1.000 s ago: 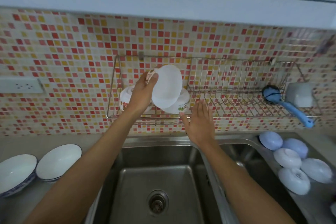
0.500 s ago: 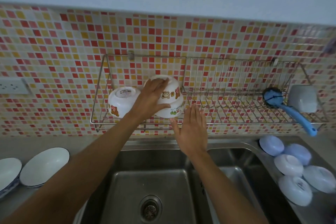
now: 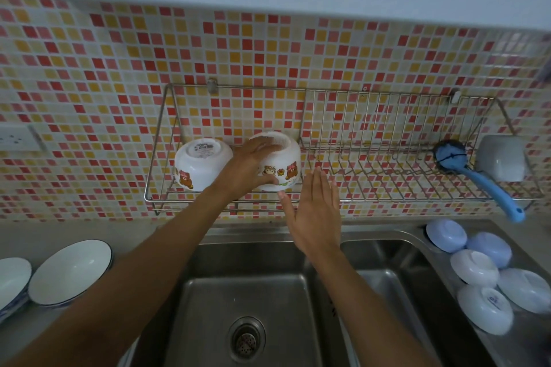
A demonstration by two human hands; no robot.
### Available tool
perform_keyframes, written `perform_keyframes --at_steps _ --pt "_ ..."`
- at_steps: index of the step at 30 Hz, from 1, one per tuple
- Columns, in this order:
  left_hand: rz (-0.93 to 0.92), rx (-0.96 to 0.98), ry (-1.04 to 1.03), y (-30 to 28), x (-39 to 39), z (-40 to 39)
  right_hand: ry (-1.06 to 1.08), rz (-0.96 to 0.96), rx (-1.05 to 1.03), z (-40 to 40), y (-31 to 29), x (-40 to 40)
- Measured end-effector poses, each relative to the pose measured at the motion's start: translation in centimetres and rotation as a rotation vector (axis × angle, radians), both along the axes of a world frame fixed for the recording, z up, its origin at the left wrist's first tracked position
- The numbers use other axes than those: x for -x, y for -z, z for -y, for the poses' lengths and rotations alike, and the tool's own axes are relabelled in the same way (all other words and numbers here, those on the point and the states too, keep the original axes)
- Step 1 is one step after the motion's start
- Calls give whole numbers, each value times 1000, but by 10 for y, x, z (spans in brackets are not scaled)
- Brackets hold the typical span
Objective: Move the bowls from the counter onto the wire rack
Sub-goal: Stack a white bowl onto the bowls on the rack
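1. Wire rack (image 3: 372,199) on the tiled wall holds 2 cartoon-print bowls, both upside down at its left end: one bowl (image 3: 201,168) far left, a second bowl (image 3: 283,162) just beside it on the right.
2. My left hand (image 3: 247,168) is on the second bowl, fingers spread over its base, thumb curled along the lower rim – gripping it.
3. My right hand (image 3: 317,211) is flat, fingers straight & together, holding nothing, just below the rack front, near the second bowl.
4. Rack's right end: blue dish brush (image 3: 474,173), handle sticking out over the front rail, & a grey cup (image 3: 502,162) beside it.
5. Bench, left of the sink (image 3: 247,307): 2 white blue-rimmed bowls (image 3: 70,272), upright. Right bench: five pale bowls (image 3: 483,280), upside down, clustered.
6. Wall: red/orange/yellow mosaic tile; socket (image 3: 18,138) at left.
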State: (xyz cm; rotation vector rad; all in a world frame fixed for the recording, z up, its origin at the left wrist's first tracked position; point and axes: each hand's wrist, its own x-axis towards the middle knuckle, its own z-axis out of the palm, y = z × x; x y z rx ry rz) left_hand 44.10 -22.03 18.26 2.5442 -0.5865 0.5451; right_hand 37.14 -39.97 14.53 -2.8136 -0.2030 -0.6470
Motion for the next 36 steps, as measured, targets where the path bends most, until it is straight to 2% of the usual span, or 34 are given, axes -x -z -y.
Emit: perform_keyframes --at_steps 6,10,14,18,20,24,28,32,36 --pt "-45 26 -9 0 0 0 -8 -10 6 0 -1 1" --pt "-85 167 -91 -5 8 -1 -21 -22 -10 0 -1 2" --pt "84 64 -212 -8 42 -4 -24 -26 -7 -1 2 1" --pt "202 -195 -289 35 95 -25 -60 62 -38 -11 13 13" --pt "202 -280 -351 54 114 -46 -121 110 -97 -25 23 26" --pt "139 -183 -386 72 156 -90 -305 102 -229 -75 48 63" --pt "32 -44 -517 83 214 -147 -553 -29 -289 -151 78 100" --pt "-79 157 -766 104 288 -229 -699 -379 -349 -242 97 147" --pt "-147 321 -1026 126 360 -321 -777 -650 -348 -338 112 190"
